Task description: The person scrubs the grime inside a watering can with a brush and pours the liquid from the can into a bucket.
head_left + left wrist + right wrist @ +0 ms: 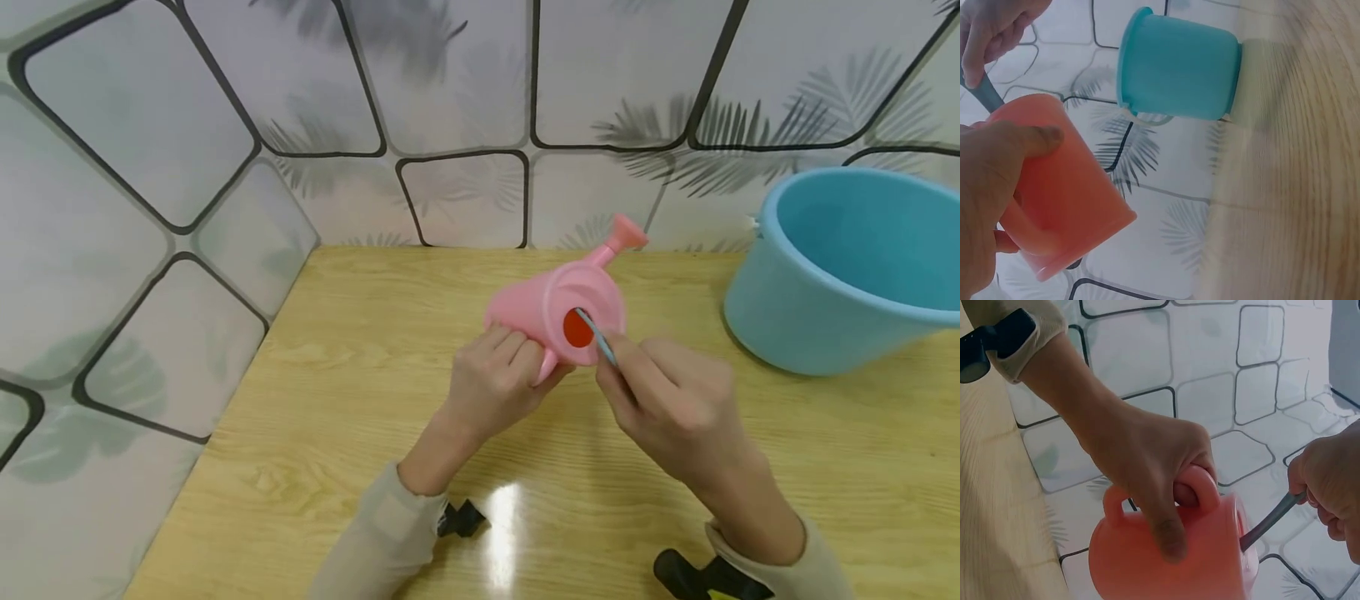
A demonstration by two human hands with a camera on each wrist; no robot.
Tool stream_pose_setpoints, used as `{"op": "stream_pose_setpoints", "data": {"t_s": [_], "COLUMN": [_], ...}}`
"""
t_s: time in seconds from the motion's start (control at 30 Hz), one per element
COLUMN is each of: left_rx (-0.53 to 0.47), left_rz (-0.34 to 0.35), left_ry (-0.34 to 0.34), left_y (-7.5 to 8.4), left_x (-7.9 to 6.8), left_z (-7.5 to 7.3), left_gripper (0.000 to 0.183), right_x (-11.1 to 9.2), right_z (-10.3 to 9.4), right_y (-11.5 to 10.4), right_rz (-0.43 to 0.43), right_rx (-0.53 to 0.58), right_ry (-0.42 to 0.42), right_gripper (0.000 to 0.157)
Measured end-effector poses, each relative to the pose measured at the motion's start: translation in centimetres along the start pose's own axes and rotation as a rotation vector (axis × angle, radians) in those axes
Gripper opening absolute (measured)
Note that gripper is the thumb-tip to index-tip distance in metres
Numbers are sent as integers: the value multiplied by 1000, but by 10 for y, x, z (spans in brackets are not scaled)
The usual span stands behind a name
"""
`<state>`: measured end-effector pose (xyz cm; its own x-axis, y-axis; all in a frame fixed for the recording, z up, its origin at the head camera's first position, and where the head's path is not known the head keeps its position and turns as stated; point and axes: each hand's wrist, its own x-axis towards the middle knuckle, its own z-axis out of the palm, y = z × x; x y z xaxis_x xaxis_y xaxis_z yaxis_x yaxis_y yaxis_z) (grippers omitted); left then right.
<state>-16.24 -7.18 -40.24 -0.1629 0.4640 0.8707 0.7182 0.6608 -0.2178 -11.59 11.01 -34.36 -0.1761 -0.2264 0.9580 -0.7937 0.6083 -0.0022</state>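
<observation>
Sleeves [390, 525] and black wrist gear [708, 577] sit closest to the head camera, forearms running forward over the bench [337, 375]. Left hand [495, 379] grips the pink watering can [521, 304] by its loop handle [547, 365]: fingers curled through the loop, thumb lying along the body. Right hand [678, 404] pinches a slim blue-grey tool [600, 340] between thumb and fingers, its far end at the can's round opening; right wrist view shows it going in there. Working end hidden, can't tell what type of tool. Orange-red patch [576, 331] shows in the opening; can't tell if that's contents or just the inside wall. Handling, my read: can looks like thin moulded plastic, light, fairly stiff, not fragile, a bit slick on the smooth body. Best hold is the handle, with the thumb on the body against twist; the spout [622, 235] looks like a poor grip point. Tool looks light and stiff; take it by the shank, clear of the rim. Layout: can is tipped over on its side, off the bench, between the hands, body up against the left hand's fingers, opening turned toward the right hand, spout pointing away toward the wall [465, 200]. Right hand sits just beside the opening. Blue bucket [802, 321] stands upright on the bench, well off to the right of the can, neither hand touching it.
</observation>
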Motion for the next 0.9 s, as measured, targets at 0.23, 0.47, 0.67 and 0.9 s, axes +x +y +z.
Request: {"op": "stream_pose_setpoints", "data": {"t_s": [0.23, 0.47, 0.67, 0.9], "left_rx": [7, 2, 21, -4], "left_rz": [21, 22, 19, 34], "left_ry": [1, -6, 1, 3], "left_y": [5, 6, 3, 8], "left_x": [1, -1, 1, 4], "left_z": [3, 3, 1, -4], "left_gripper": [48, 48, 48, 49], "right_x": [-7, -9, -3, -8], "right_z": [7, 8, 3, 6], "right_y": [3, 3, -5, 5], "right_rz": [138, 185, 172, 179], "right_rx": [-40, -59, -80, -68], "right_ry": [-23, -39, 39, -109], "right_gripper": [37, 40, 34, 43]}}
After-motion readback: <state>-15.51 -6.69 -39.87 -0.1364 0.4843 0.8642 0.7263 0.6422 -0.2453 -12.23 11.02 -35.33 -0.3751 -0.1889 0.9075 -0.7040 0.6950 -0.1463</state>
